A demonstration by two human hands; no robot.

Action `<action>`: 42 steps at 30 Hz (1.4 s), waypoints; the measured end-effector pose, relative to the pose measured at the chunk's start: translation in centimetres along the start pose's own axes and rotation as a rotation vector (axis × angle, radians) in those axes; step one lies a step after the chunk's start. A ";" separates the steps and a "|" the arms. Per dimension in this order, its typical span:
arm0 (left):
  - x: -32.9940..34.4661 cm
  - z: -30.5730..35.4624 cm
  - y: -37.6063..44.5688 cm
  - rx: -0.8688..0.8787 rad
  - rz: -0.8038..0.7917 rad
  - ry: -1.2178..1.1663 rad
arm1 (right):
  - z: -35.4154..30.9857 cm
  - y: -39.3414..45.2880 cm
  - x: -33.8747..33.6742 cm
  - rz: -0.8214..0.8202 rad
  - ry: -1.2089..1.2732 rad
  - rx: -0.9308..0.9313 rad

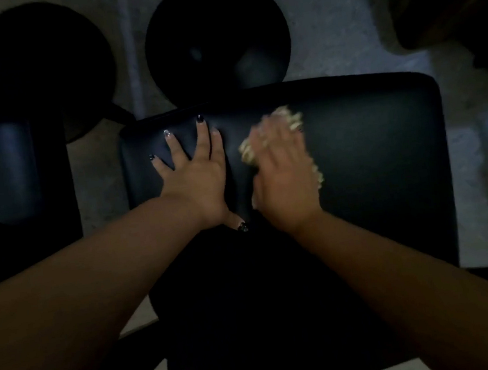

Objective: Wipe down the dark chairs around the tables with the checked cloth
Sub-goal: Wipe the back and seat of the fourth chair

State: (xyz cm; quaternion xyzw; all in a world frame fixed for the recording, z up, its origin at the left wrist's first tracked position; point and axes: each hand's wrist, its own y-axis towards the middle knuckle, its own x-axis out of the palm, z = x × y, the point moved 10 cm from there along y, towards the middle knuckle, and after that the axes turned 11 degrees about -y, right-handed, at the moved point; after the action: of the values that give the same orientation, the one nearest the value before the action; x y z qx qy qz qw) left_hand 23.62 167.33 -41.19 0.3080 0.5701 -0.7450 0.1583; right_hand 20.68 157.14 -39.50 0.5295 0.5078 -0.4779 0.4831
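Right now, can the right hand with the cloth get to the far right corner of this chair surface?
Probably yes. The right hand presses the cloth mid-surface, and the dark chair lies bare from there to that corner; the left hand rests flat on the other side.

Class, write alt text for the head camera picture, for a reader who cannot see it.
Seen from above in dim light, a person's right hand presses a pale cloth onto a dark chair, while the left hand lies flat with fingers spread beside it. Two round dark bases stand on the grey floor beyond.
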 end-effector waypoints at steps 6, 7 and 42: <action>-1.7 -4.8 -1.4 0.206 0.026 0.029 | -1.4 -1.1 0.9 -0.129 -0.064 -0.682; -1.5 -6.4 -1.7 0.196 0.049 0.010 | -0.2 0.4 0.8 -0.107 -0.028 -0.604; 0.3 -10.1 -3.8 0.252 0.134 -0.328 | 1.4 -8.3 0.2 0.051 0.020 0.652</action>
State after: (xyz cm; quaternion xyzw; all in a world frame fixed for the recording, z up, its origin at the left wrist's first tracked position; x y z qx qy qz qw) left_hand 23.98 178.09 -40.18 0.2373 0.4176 -0.8382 0.2581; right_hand 12.33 155.87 -40.08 0.6736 0.3195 -0.5977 0.2948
